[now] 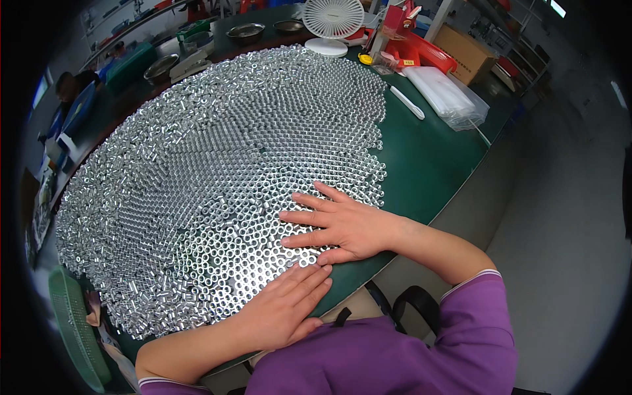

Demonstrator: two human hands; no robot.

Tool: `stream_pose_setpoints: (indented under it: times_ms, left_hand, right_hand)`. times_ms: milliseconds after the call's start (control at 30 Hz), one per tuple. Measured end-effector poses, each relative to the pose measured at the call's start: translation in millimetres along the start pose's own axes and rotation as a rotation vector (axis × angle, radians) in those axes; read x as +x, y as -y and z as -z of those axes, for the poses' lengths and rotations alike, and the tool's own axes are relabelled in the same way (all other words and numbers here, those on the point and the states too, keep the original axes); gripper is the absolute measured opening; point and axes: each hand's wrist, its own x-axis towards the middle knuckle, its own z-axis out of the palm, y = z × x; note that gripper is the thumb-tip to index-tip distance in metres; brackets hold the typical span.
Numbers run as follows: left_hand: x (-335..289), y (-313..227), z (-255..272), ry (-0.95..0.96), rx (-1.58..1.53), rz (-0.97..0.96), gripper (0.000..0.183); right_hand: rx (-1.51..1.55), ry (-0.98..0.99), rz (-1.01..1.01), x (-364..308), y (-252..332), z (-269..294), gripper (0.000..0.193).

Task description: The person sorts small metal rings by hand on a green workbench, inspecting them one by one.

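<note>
Both the left hand and right hand lie open, fingers flat on the metal sleeves.

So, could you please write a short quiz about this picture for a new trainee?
1. True or false: both hands lie flat, palms down, on the metal sleeves.
2. What stands at the far edge of the table? A) a white fan B) a kettle C) a lamp
3. Fill in: the right hand rests at the ____ edge of the sleeves.

Key:
1. True. The left hand and right hand are spread flat and grip nothing.
2. A, the fan.
3. Near, by the bare green mat.
</note>
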Motion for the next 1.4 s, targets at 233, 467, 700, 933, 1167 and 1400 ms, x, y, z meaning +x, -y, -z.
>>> stream_pose_setpoints:
  times_ms: [233, 467, 700, 933, 1167, 1400]
  left_hand:
    - [3, -3, 3, 0.024, 0.047, 0.030, 0.065]
    - [-1, -5, 3, 0.036, 0.076, 0.028, 0.064]
    - [0, -6, 6, 0.069, 0.055, 0.039, 0.064]
    - [0, -6, 6, 0.078, 0.043, 0.053, 0.063]
    - [0, -5, 5, 0.084, 0.028, 0.044, 0.063]
    - [-1, -4, 4, 0.070, 0.037, 0.031, 0.064]
  right_hand:
    - [0.002, -0.078, -0.014, -4, -1, 1, 0.055]
    - [-0.129, -0.163, -0.366, -43, 10, 9, 0.068]
    - [-0.052, -0.111, -0.546, -54, -18, 7, 0.060]
    - [-0.067, -0.173, -0.524, -51, -65, 6, 0.061]
    - [-0.080, -0.160, -0.585, -57, -107, 11, 0.064]
    - [-0.075, -0.161, -0.619, -56, -132, 14, 0.068]
